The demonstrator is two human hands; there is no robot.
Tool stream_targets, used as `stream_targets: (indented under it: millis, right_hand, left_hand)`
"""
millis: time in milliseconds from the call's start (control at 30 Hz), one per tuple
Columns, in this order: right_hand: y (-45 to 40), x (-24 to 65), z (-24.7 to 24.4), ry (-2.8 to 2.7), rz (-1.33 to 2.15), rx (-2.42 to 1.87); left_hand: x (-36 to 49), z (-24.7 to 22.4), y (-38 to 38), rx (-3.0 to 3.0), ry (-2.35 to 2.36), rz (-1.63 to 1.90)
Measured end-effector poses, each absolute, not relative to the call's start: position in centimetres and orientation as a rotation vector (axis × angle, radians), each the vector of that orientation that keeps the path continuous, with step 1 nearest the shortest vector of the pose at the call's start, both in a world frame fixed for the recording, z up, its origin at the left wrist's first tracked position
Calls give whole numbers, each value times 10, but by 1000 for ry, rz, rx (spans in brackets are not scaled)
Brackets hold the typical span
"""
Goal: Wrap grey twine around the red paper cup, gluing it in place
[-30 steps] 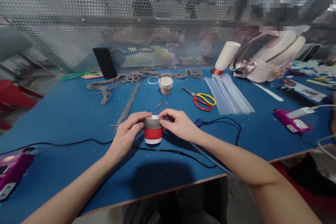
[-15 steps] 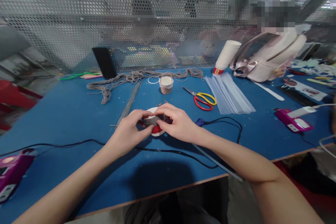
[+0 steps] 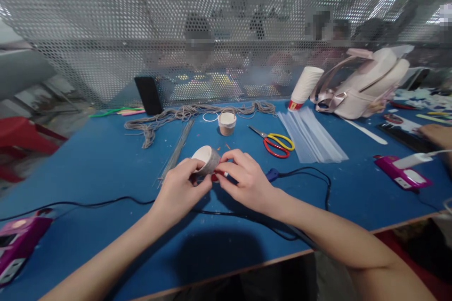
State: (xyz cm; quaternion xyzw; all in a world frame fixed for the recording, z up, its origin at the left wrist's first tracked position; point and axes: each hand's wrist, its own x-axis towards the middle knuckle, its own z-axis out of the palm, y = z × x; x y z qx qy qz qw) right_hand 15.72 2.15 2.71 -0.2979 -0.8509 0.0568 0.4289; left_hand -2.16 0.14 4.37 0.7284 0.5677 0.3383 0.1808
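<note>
Cord-wrapped cup [image 3: 211, 161], tilted, between left hand [image 3: 183, 187] and right hand [image 3: 246, 179], each grip curled closed around it

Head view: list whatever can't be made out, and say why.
Held cup's lower side: head view, hidden by left hand and right hand.
Left-side purple box's far end: head view, cut off by the left edge.
Cup stack's print: head view, too small.
Figures: head view, blurred beyond perforated panel.
</note>
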Motion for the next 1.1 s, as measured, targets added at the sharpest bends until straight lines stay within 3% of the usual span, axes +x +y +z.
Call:
stream_targets:
  millis: [1100]
  right_hand:
    - [22,161,25,-2152,85,-822]
  left_hand:
    - [-9,43,-1,1942,1556,1038]
